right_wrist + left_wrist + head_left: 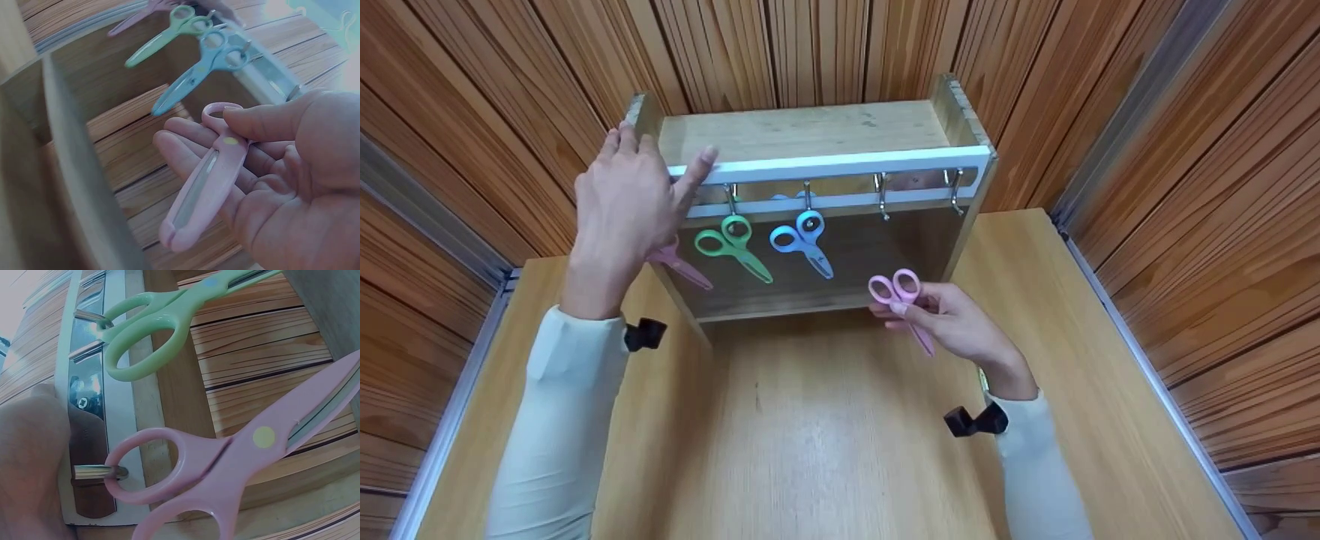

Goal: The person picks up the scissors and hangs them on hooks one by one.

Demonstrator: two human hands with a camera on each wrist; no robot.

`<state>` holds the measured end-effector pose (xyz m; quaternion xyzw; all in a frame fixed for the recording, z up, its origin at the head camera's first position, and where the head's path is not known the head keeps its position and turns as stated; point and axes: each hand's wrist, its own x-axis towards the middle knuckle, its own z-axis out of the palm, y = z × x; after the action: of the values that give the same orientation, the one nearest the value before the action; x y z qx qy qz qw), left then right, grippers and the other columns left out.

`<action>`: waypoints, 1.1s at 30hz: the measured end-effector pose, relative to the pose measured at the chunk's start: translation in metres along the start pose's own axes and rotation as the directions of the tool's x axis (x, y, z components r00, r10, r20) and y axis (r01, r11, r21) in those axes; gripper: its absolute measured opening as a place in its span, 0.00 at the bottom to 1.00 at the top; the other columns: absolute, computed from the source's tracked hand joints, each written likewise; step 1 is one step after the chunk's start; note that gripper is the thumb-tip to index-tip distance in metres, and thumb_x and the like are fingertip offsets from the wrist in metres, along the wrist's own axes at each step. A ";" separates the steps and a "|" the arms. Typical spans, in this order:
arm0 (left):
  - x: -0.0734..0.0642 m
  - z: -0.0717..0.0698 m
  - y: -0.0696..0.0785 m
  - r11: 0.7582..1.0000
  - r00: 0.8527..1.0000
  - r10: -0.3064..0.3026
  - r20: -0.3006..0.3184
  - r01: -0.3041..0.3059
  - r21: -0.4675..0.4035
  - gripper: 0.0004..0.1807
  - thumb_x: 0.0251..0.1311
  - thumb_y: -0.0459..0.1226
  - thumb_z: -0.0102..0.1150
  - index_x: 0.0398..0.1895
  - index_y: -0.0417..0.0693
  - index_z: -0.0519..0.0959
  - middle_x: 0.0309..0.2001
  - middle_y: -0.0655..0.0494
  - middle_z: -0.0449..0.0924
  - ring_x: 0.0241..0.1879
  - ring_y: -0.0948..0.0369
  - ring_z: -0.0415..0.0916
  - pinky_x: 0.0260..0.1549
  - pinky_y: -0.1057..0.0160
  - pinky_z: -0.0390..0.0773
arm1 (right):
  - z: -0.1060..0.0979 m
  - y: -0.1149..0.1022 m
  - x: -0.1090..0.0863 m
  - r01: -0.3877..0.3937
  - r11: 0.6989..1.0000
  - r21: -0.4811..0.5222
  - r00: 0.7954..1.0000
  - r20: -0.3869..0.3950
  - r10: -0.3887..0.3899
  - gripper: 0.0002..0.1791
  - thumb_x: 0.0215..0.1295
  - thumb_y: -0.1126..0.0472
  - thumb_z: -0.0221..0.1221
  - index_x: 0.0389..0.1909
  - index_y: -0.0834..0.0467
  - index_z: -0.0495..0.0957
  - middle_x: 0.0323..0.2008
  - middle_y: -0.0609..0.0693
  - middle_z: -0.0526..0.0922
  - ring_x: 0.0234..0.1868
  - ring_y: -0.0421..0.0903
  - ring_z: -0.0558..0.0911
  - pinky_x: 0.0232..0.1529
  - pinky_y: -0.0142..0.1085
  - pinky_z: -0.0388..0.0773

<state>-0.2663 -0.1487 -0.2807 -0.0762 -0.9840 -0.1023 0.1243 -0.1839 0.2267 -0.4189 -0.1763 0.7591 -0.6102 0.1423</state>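
My right hand (960, 319) pinches a pair of pink scissors (216, 166) between thumb and fingers, with the handle loops up and the blades pointing down. It is below and in front of the right part of a hook rail (840, 161). On the rail hang green scissors (735, 244), blue scissors (806, 238) and another pink pair (247, 455) at the left end, partly hidden by my left hand in the head view. My left hand (626, 187) rests with fingers extended on the left end of the wooden shelf (802, 129), its thumb along the rail.
Two metal hooks on the right of the rail, one of them the end hook (956, 191), carry nothing. The shelf stands on a wooden table (810, 435) against a wood-panelled wall (817, 52). Panelled sides with metal edging (1147, 375) flank the table.
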 end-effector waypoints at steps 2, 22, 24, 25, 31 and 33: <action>0.000 0.000 -0.001 1.000 1.000 0.001 -0.006 -0.001 0.003 0.63 0.69 0.77 0.17 0.77 0.27 0.62 0.81 0.27 0.50 0.81 0.32 0.51 0.66 0.28 0.71 | 0.003 -0.007 0.003 0.011 0.999 0.030 1.000 -0.001 -0.011 0.22 0.78 0.62 0.59 0.67 0.68 0.75 0.62 0.67 0.84 0.59 0.46 0.89 0.61 0.36 0.84; -0.001 0.001 -0.002 1.000 1.000 -0.019 0.014 0.019 -0.007 0.62 0.69 0.76 0.17 0.79 0.30 0.60 0.82 0.28 0.49 0.82 0.33 0.49 0.68 0.29 0.70 | 0.005 -0.061 0.037 0.138 0.988 0.074 0.990 0.001 -0.139 0.18 0.80 0.66 0.54 0.64 0.68 0.77 0.57 0.64 0.87 0.61 0.58 0.87 0.62 0.42 0.85; 0.000 0.002 -0.002 1.000 1.000 -0.018 0.014 0.018 -0.007 0.62 0.69 0.77 0.17 0.79 0.30 0.60 0.82 0.28 0.49 0.82 0.33 0.49 0.68 0.29 0.71 | 0.003 -0.059 0.041 0.130 0.989 0.070 0.992 -0.003 -0.130 0.18 0.80 0.66 0.54 0.64 0.68 0.77 0.57 0.64 0.88 0.61 0.57 0.88 0.61 0.41 0.85; 0.000 0.002 -0.001 1.000 1.000 -0.017 0.014 0.017 -0.005 0.62 0.69 0.77 0.17 0.79 0.30 0.60 0.82 0.28 0.49 0.82 0.33 0.49 0.67 0.29 0.71 | 0.002 -0.058 0.043 0.128 0.989 0.072 0.992 -0.006 -0.128 0.18 0.80 0.66 0.55 0.64 0.68 0.77 0.57 0.64 0.88 0.60 0.57 0.88 0.61 0.40 0.85; 0.000 0.002 -0.001 1.000 1.000 -0.008 -0.008 0.008 -0.006 0.62 0.69 0.76 0.17 0.77 0.29 0.63 0.81 0.28 0.51 0.82 0.33 0.51 0.66 0.29 0.73 | 0.000 -0.049 0.053 0.127 0.986 0.103 0.992 -0.009 -0.127 0.19 0.80 0.67 0.54 0.65 0.71 0.75 0.57 0.67 0.87 0.60 0.60 0.87 0.60 0.42 0.86; 0.000 0.002 0.000 1.000 1.000 -0.007 -0.017 0.007 -0.004 0.62 0.70 0.76 0.17 0.77 0.29 0.63 0.81 0.28 0.51 0.81 0.33 0.52 0.65 0.29 0.74 | -0.001 -0.047 0.056 0.126 0.986 0.106 0.992 -0.011 -0.126 0.19 0.80 0.66 0.54 0.65 0.71 0.75 0.57 0.67 0.87 0.60 0.61 0.87 0.59 0.42 0.86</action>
<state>-0.2670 -0.1485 -0.2825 -0.0721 -0.9830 -0.1055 0.1320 -0.2297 0.1940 -0.3727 -0.2147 0.7131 -0.6580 0.1111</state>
